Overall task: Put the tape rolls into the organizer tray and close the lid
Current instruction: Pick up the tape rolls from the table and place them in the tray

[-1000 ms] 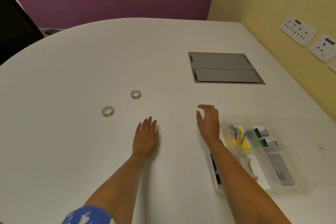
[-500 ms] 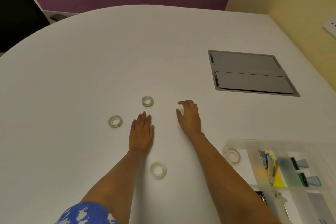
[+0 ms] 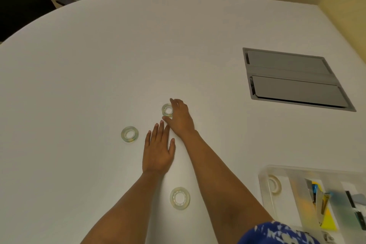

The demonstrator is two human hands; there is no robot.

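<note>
On the white bench (image 3: 99, 65), one tape roll (image 3: 129, 134) lay left of the flat, open left hand (image 3: 157, 151). The right hand (image 3: 179, 117) curled around a second roll (image 3: 167, 110), fingers not closed. A third roll (image 3: 179, 198) lay nearer; the organizer tray (image 3: 264, 188) held a fourth (image 3: 275, 184).

A white table (image 3: 99, 65) with a rounded far edge carries everything. Three clear tape rolls lie flat on it: one far (image 3: 167, 110), one to the left (image 3: 129, 134), one near (image 3: 179, 198). A grey hatch (image 3: 293, 79) is set into the top at right. A clear organizer tray (image 3: 265, 188) sits at the near right corner.
</note>
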